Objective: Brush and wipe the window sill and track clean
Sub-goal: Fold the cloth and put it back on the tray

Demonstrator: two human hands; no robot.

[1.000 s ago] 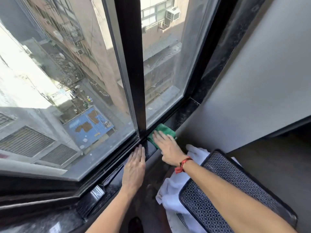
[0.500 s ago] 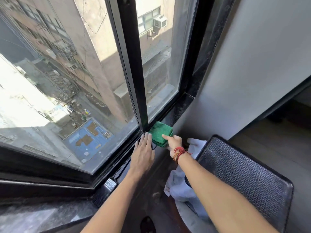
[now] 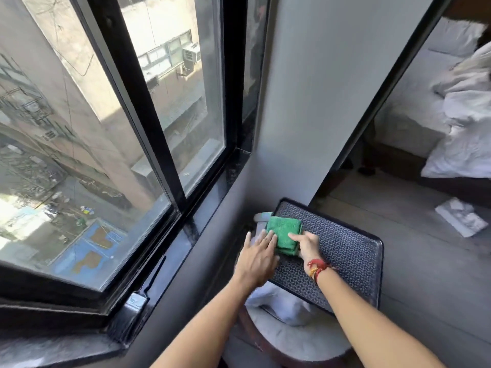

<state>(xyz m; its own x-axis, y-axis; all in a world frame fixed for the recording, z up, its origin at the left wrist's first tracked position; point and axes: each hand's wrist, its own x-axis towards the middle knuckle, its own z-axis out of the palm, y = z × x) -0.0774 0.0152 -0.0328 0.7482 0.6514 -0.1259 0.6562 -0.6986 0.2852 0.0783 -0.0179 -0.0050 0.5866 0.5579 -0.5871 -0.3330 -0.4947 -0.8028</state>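
Right grip (image 3: 305, 245) pinched on the green cloth (image 3: 285, 235), index finger laid over its folded edge; left grip (image 3: 256, 257) spread flat, fingertips pressed on the cloth's near side, holding nothing. Cloth held between both hands above the black tray (image 3: 353, 251), well apart from the sill (image 3: 212, 197) and track (image 3: 159, 269). Probably being refolded to bring up a fresh face for wiping. Tray resting on a stool over white fabric (image 3: 279, 301), presumably parked within reach of the window.
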